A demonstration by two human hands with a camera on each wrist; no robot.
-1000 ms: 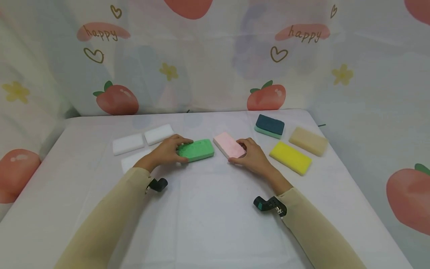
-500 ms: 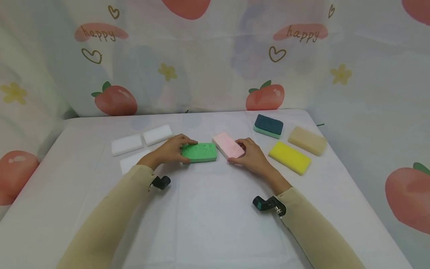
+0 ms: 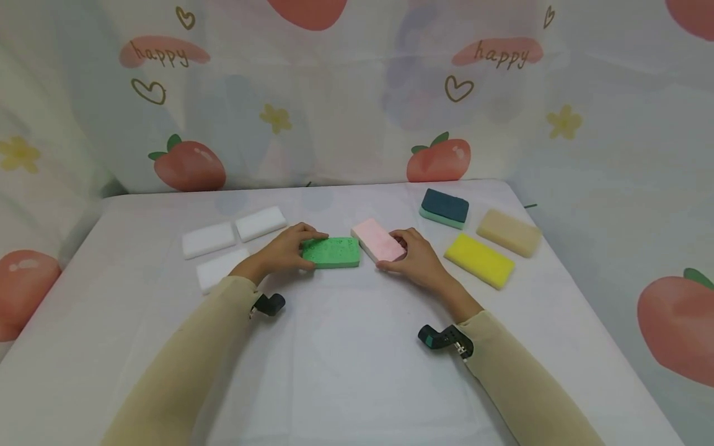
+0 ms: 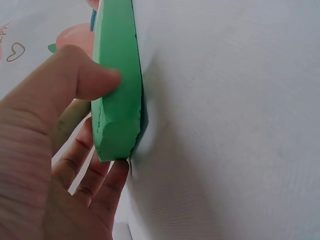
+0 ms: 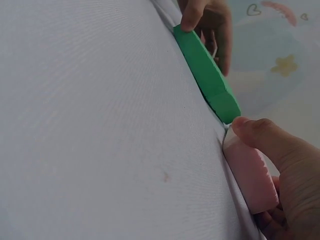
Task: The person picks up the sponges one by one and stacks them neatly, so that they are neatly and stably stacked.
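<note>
The green sponge [image 3: 336,253] is in the grip of the left hand [image 3: 287,249], the thumb on its near long side and fingers at its left end and behind it; we see it low over the desk [image 3: 346,371], about midway between the left and right edges, its long sides roughly parallel to the far edge; the right hand [image 3: 417,259] holds the pink sponge [image 3: 376,240], thumb on the near side, set slantwise just beside the green one's right end; whether the two touch, we cannot tell.

Further out, a black wrist camera [image 3: 270,304] sits at the left cuff and another [image 3: 446,337] at the right; toward the desk's far left corner we find three white sponges [image 3: 208,240], set close together; on the right, the yellow sponge [image 3: 480,260] lies slanted, with the beige sponge [image 3: 509,232] beside it, nearer the right edge; the dark blue and green sponge [image 3: 444,207] lies near the far edge; beyond that edge hangs a printed cloth [image 3: 346,124].
</note>
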